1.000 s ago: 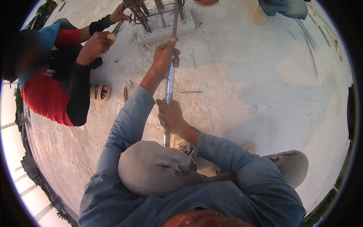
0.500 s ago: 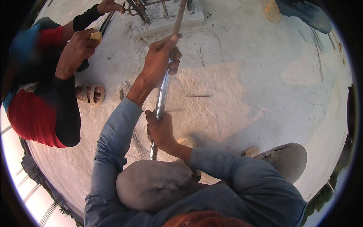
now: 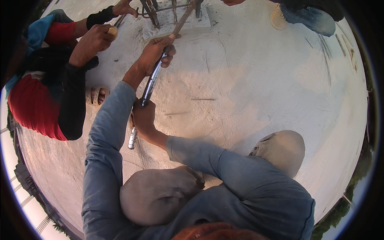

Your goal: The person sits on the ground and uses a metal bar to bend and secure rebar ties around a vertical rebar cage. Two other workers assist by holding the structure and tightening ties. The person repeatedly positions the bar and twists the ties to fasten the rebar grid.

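Observation:
A silver metal pipe (image 3: 149,87) slants between my hands, with a rusty bar (image 3: 183,22) running on from its far end. The bar reaches up to several upright rebars (image 3: 151,14), but the dark tangle there hides how they meet. My left hand (image 3: 154,55) is wrapped round the far part of the pipe, its thumb lying along the rusty bar. Nearer to me, my right hand (image 3: 145,117) is closed round the pipe's lower part. The pipe's near end sticks out below that hand, above some thin wires (image 3: 140,152).
The rebars rise from a concrete base (image 3: 200,25). At left, a crouching co-worker's hand (image 3: 93,43) holds a yellow handle (image 3: 113,31). Another person's shoe (image 3: 278,18) is at the far right. A short rod (image 3: 203,99) and loose wires (image 3: 327,60) lie on the concrete floor.
Both my hands and the pipe have moved left and away from me, and the pipe leans more. At the top, another person's hand has come into view.

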Demonstrator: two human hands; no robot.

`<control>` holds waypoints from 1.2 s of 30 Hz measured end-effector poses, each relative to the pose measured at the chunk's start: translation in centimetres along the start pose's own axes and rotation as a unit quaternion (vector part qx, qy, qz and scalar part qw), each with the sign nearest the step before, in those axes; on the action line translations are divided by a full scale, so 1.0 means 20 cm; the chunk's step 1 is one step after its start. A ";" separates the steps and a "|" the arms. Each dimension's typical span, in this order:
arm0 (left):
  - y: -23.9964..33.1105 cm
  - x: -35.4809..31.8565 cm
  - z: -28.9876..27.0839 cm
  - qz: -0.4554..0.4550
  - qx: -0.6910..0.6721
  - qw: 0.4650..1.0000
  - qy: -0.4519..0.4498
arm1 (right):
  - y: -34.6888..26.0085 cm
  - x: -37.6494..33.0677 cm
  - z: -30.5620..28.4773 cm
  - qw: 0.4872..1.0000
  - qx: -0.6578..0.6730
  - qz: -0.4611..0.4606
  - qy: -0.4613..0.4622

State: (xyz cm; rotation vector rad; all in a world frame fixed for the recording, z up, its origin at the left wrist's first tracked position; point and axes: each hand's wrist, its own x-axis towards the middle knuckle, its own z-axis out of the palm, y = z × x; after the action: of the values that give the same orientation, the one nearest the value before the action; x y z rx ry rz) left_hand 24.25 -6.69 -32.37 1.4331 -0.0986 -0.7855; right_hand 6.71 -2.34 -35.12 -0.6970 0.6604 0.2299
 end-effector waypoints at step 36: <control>-0.12 0.00 0.05 0.016 0.020 0.995 0.094 | 0.10 0.12 -0.24 0.995 -0.091 0.035 -0.019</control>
State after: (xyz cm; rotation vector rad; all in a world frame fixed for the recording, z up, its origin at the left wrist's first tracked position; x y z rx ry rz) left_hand 22.67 -7.43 -34.24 1.5338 0.0078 -0.6221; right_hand 5.41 -3.98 -40.37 -0.8426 0.6326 0.3703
